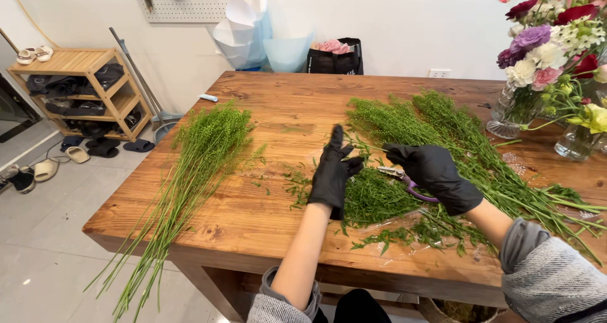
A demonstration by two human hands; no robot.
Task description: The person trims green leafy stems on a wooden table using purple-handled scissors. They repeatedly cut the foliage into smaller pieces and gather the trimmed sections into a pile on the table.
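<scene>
Over the wooden table (265,190), left hand (333,171) pinches a green stem (365,147); right hand (436,174) grips purple-handled shears (404,179).

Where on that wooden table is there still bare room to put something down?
Bare wood lies between the left bundle of greenery and the left hand, and along the far edge of the table. The near left corner is bare too. It is crowded around the right hand with the scissors, the cut sprigs and the vases.
</scene>
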